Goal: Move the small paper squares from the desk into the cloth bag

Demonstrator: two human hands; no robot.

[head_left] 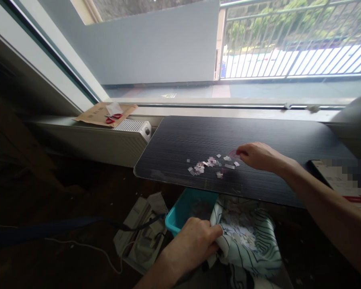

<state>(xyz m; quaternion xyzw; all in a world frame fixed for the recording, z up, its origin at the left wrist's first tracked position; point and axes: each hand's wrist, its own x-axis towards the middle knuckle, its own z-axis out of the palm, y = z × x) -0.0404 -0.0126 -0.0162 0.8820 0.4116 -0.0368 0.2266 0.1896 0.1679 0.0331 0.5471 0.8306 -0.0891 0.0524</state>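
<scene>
My right hand [256,155] is over the dark tabletop, its fingers pinched on a thin, see-through pinkish sheet [233,154]. Small white and pink paper scraps [200,167] lie scattered on the tabletop just left of it. Below the table's front edge, my left hand [195,240] is closed on the rim of a white cloth bag [266,257] with dark stripes. The bag's mouth is open, and many pale scraps [242,233] show inside. Touching or close behind my left hand stands a turquoise plastic bin [176,214], with some pinkish bits in it.
The black wood-grain table [174,136] stands against the window. Left of it, red-handled scissors [113,118] lie on a brown paper envelope [93,114] above a white radiator [135,130]. A box with a cable [144,241] sits on the floor. Papers [333,176] lie at the right edge.
</scene>
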